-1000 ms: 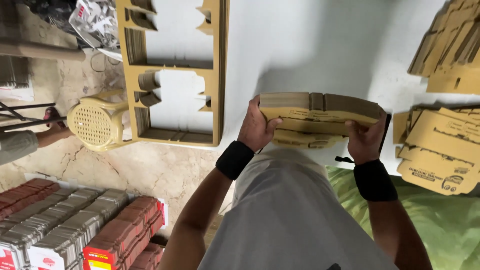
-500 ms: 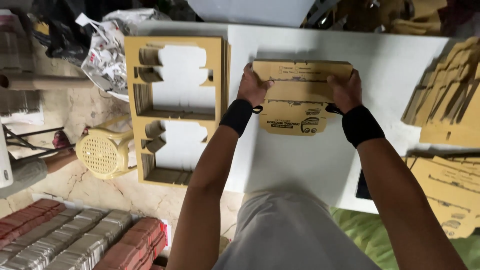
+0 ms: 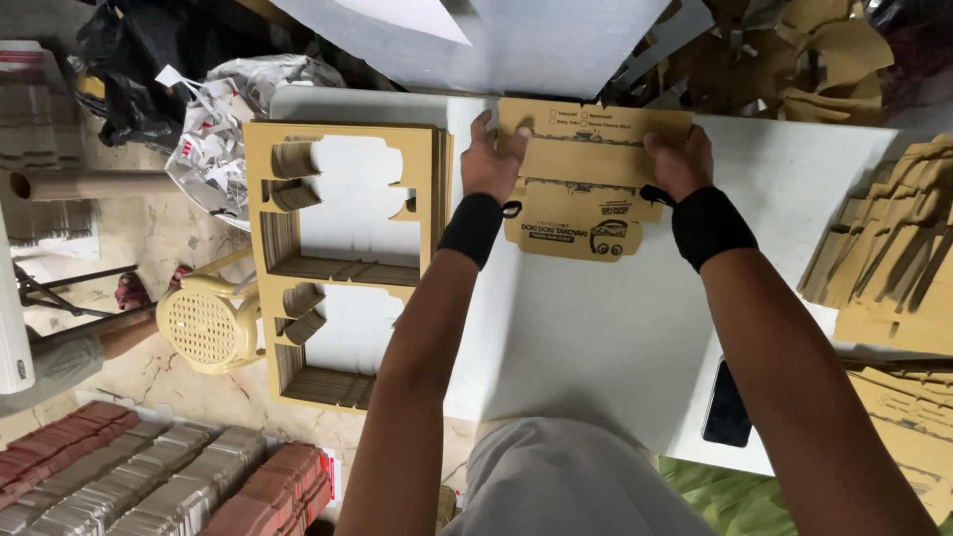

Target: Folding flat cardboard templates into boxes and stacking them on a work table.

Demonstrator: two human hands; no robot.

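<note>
Cardboard blanks point(image 3: 586, 174), tan, flat, printed, stacked between both hands

The cardboard box sheet point(image 3: 586, 174) is tan with black print. The desk point(image 3: 606, 328) is white. Both wristbands point(image 3: 473, 229) are black. The little plastic stool point(image 3: 206, 323) is pale yellow with tiny holes.
</note>
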